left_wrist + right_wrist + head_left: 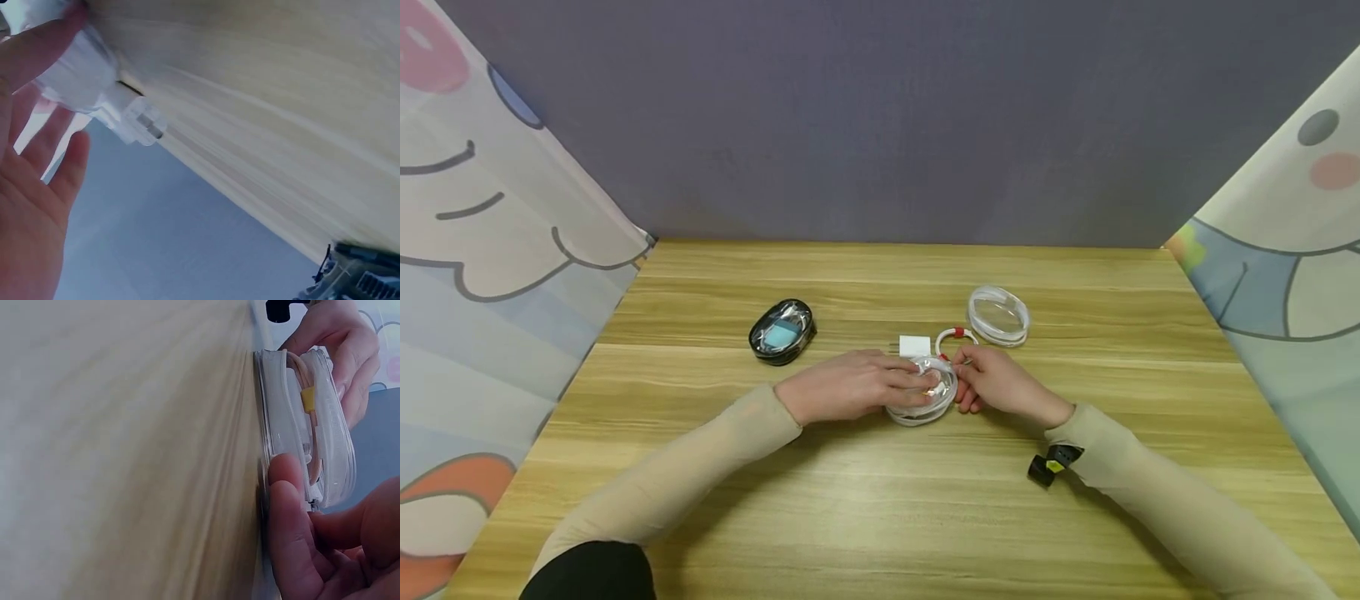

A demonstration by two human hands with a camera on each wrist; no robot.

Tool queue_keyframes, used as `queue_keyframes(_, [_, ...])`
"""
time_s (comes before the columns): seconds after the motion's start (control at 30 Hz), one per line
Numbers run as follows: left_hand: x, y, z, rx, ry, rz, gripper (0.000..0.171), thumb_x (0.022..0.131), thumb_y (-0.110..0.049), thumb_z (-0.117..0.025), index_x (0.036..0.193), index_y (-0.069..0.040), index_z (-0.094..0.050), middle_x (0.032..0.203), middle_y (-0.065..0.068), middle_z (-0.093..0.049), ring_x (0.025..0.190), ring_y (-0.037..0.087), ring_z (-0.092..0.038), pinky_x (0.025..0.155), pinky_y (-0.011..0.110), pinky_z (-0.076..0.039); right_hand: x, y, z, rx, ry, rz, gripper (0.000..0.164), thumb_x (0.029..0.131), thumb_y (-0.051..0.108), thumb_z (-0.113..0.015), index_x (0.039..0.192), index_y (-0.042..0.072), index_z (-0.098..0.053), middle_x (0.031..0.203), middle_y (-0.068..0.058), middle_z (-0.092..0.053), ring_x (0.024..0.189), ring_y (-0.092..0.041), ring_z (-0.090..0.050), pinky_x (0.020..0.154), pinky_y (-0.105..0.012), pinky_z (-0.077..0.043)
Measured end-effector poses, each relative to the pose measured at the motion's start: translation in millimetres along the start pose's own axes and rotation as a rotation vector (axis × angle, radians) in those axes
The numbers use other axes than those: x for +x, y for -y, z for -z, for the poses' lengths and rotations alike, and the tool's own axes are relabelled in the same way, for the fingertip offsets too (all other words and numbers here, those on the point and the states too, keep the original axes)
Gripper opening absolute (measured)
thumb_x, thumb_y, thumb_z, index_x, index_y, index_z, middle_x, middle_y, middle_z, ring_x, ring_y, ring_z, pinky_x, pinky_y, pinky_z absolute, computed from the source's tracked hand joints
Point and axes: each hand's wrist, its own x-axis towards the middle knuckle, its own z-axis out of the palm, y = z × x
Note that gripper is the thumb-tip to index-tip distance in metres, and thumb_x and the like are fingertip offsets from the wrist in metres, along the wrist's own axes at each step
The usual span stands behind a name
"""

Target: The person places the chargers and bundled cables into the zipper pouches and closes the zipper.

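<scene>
A round clear zip case with white edging [917, 414] lies on the table between the hands. Inside it is a coiled pinkish cable [317, 440] with a yellow tie [308, 399]. My left hand [857, 387] grips the case from the left, its fingers across the transparent top. At the right edge, my right hand [1000, 385] pinches the zip end with thumb and fingers; the zipper pull is mostly hidden by them. Just behind the case stand a white charger plug [914, 347] and a white cable loop with red ties [958, 332].
Another clear case with white edging [1000, 317] lies at the back right. A black-edged clear case [782, 332], holding something light blue, sits at the left. Behind the wooden table [880, 517] rises a grey panel [880, 125].
</scene>
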Motion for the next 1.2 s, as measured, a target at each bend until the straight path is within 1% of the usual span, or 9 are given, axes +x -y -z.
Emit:
queue_keyframes(0.07, [1.8,1.5,-0.8,0.014,-0.005,-0.012,0.054,0.093,-0.008,-0.066,0.144,-0.024,-0.055,0.153,-0.003,-0.044,0.139,0.019,-0.043,0.112,0.038,-0.035,1.7,-0.4,0.4,-0.006,-0.003,0.005,0.011,0.104,0.002,-0.045,0.098,-0.001,-0.054,0.070,-0.011,-0.066,0.057,-0.022,-0.066,0.050,-0.034,-0.056])
queue_keyframes(0.13, [2.9,1.9,-1.2,0.020,0.013,-0.005,0.054,0.094,-0.009,-0.066,0.144,-0.025,-0.055,0.153,-0.004,-0.043,0.140,0.018,-0.040,0.110,0.036,-0.038,2.8,-1.3,0.7,-0.008,0.002,0.003,0.012,0.105,0.002,-0.044,0.098,-0.001,-0.054,0.071,-0.011,-0.066,0.057,-0.021,-0.066,0.050,-0.034,-0.056])
queue_keyframes(0.27, [4.4,-1.0,1.7,0.038,0.078,0.034,0.055,0.094,-0.012,-0.067,0.144,-0.030,-0.055,0.155,-0.007,-0.041,0.140,0.017,-0.040,0.090,0.034,-0.053,3.6,-3.8,1.3,0.006,0.017,-0.009,0.012,0.105,0.003,-0.044,0.098,0.000,-0.053,0.074,-0.012,-0.068,0.059,-0.021,-0.067,0.051,-0.034,-0.056])
queue_keyframes(0.33, [5.1,-2.8,3.2,0.049,0.099,0.052,0.055,0.093,-0.014,-0.068,0.144,-0.032,-0.055,0.155,-0.008,-0.040,0.140,0.018,-0.041,0.079,0.036,-0.056,2.9,-4.5,1.3,0.011,0.021,-0.009,0.012,0.106,0.004,-0.044,0.098,0.000,-0.052,0.075,-0.012,-0.068,0.059,-0.021,-0.067,0.052,-0.034,-0.056])
queue_keyframes(0.4, [5.8,-4.5,4.4,0.048,0.110,0.070,0.054,0.093,-0.015,-0.068,0.143,-0.032,-0.056,0.155,-0.009,-0.039,0.139,0.019,-0.043,0.075,0.038,-0.057,1.5,-4.3,1.1,0.013,0.024,-0.002,0.012,0.106,0.004,-0.044,0.098,0.001,-0.052,0.075,-0.012,-0.068,0.060,-0.022,-0.067,0.052,-0.034,-0.056])
queue_keyframes(0.57, [5.1,-5.3,2.3,0.025,0.106,0.091,0.051,0.095,-0.017,-0.068,0.143,-0.031,-0.057,0.155,-0.010,-0.040,0.136,0.020,-0.046,0.077,0.039,-0.058,-4.3,-3.6,1.0,0.024,0.031,0.002,0.013,0.105,0.001,-0.042,0.097,0.000,-0.052,0.073,-0.012,-0.067,0.060,-0.023,-0.068,0.052,-0.034,-0.057])
queue_keyframes(0.77, [4.9,-3.9,0.9,0.004,0.076,0.084,0.051,0.092,-0.016,-0.072,0.140,-0.029,-0.060,0.152,-0.008,-0.044,0.131,0.024,-0.052,0.086,0.039,-0.056,-11.7,-4.6,2.0,0.025,0.041,-0.021,0.014,0.106,0.004,-0.042,0.096,-0.001,-0.052,0.074,-0.012,-0.067,0.062,-0.023,-0.067,0.054,-0.036,-0.057])
queue_keyframes(0.9, [6.3,-2.1,-0.1,-0.006,0.066,0.078,0.053,0.089,-0.014,-0.074,0.139,-0.028,-0.061,0.151,-0.006,-0.046,0.128,0.028,-0.054,0.089,0.040,-0.055,-17.0,-5.0,1.9,0.026,0.039,-0.010,0.014,0.105,0.003,-0.043,0.096,-0.003,-0.052,0.075,-0.012,-0.068,0.063,-0.025,-0.067,0.055,-0.037,-0.058])
queue_keyframes(1.2, [6.6,-2.6,0.4,-0.027,0.078,0.088,0.057,0.086,-0.015,-0.078,0.139,-0.028,-0.061,0.151,-0.008,-0.046,0.128,0.024,-0.055,0.089,0.038,-0.054,-28.1,-3.8,-3.0,0.023,0.062,0.028,0.014,0.104,-0.001,-0.043,0.094,-0.003,-0.052,0.074,-0.011,-0.068,0.062,-0.023,-0.067,0.054,-0.035,-0.057])
